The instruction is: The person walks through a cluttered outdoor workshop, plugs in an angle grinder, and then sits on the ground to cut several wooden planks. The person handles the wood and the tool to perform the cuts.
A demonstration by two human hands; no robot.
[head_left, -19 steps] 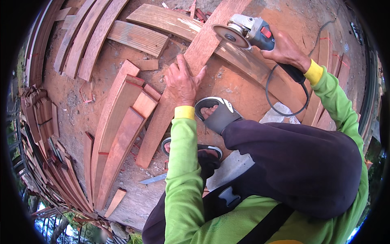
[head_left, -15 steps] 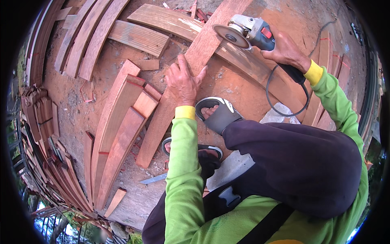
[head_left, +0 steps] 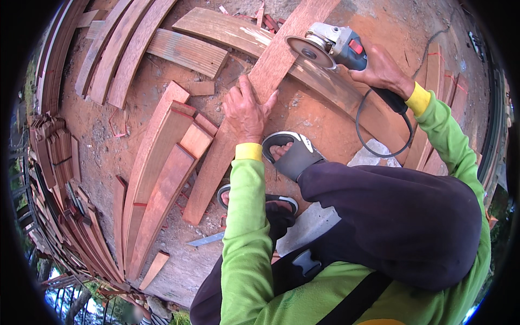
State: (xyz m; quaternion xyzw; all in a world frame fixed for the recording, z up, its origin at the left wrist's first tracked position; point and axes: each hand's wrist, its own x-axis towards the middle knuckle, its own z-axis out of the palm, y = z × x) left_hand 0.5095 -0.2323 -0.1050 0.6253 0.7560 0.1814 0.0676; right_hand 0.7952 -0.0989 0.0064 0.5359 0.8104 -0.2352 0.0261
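Observation:
A long reddish-brown wooden plank (head_left: 273, 60) runs diagonally from the top of the view down past my feet. My left hand (head_left: 246, 111) is closed over it near its middle, with the thumb along one edge and the fingers over the other. In my right hand (head_left: 380, 70) is a grey and black angle grinder (head_left: 342, 46) with a red switch. Its round cutting disc (head_left: 314, 53) is at the plank's right edge; whether it touches the wood I cannot tell. Beneath the plank, a wider weathered board (head_left: 219, 26) crosses it.
Several planks (head_left: 154, 141) lie on the left, beside more boards (head_left: 122, 51) at the upper left. A concrete block (head_left: 306, 230) lies under my leg. The grinder's cord (head_left: 359, 122) loops at right. A metal strip (head_left: 207, 239) is near my sandalled feet.

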